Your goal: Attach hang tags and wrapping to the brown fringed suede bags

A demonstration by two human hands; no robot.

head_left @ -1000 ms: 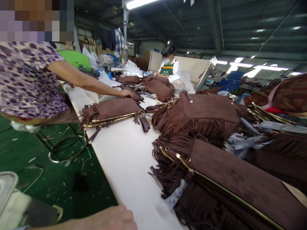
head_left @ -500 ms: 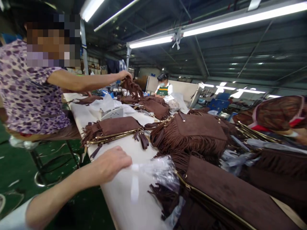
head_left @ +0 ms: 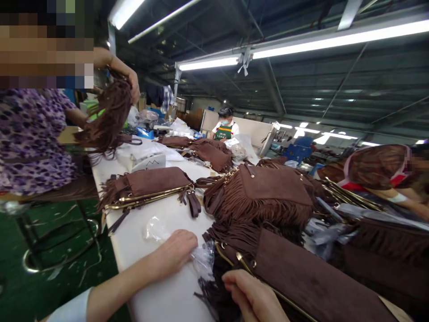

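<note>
Clear plastic wrap (head_left: 203, 259) lies at the table's near part, and my left hand (head_left: 177, 252) is closed on it, its fingers bent down. My right hand (head_left: 253, 297) has come in at the bottom, over the gold zip edge of a brown suede bag (head_left: 315, 268). Its fingers are close together, and whether they grip anything is hidden. Dark fringe hangs between my two hands. Behind the near bag lies a stack of fringed brown bags (head_left: 275, 185). Another brown bag (head_left: 161, 181) with a gold zip and a strap rests left of the stack.
At the left, a person in a purple-spotted top (head_left: 33, 143) lifts a fringed brown item (head_left: 112, 109). A grey-white device (head_left: 149, 162) stands on the white table (head_left: 150, 286). Further people are at the back and at the right, where more bags (head_left: 389, 250) lie.
My left hand has moved right and down with the plastic. My right hand has entered the view. The neighbouring person has drawn the fringed item back toward their body.
</note>
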